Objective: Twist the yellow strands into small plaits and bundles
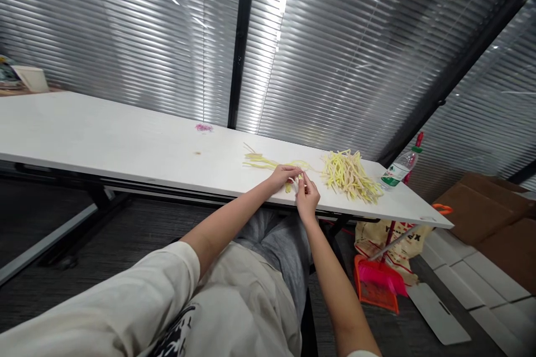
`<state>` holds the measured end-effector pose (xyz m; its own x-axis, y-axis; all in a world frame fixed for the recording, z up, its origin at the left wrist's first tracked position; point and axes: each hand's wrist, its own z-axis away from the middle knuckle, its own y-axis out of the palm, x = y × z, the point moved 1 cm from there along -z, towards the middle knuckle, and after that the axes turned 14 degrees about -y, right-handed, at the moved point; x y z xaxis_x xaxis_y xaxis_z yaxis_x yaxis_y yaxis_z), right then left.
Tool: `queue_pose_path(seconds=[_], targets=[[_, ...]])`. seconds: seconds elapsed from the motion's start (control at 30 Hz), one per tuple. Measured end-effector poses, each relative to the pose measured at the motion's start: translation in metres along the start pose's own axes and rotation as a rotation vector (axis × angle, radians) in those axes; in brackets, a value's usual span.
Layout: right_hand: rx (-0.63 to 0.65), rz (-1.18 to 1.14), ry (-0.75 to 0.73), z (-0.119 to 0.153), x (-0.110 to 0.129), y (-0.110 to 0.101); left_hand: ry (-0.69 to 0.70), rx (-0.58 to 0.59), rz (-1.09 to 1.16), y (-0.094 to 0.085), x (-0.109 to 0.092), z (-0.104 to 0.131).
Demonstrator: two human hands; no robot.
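Note:
Both my hands meet over the front edge of a long white table (159,145). My left hand (285,177) is closed, its fingertips pinching something small and pale. Against it, my right hand (307,192) is also closed, thumb and finger pressed on a small pale yellow piece. The held piece is mostly covered by my fingers. Several thin yellow strips (262,160) lie just behind and left of my left hand. A large tangled pile of yellow strips (350,175) rests to the right of my right hand.
A clear bottle (397,170) with a green cap stands near the table's right end. Pink bits (204,128) lie at the back edge. A white cup (32,78) is far left. On the floor at right are a pink and orange dustpan (379,281) and cardboard boxes (481,201).

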<state>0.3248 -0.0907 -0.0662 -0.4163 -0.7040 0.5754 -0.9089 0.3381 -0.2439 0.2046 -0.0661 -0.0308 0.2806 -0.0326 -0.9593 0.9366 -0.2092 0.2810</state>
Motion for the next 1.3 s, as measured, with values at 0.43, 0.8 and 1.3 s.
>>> queue_pose_path(seconds=[0.43,0.8,1.3], targets=[[-0.085,0.048,-0.052,0.004,-0.002,0.004,-0.021,-0.043,0.038,0.000,0.001,-0.003],[0.175,0.547,-0.312,-0.006,0.005,0.012,0.117,-0.127,0.127,0.002,-0.001,-0.002],[0.518,0.901,-0.193,-0.022,0.028,0.021,0.164,-0.262,0.133,-0.004,0.004,-0.010]])
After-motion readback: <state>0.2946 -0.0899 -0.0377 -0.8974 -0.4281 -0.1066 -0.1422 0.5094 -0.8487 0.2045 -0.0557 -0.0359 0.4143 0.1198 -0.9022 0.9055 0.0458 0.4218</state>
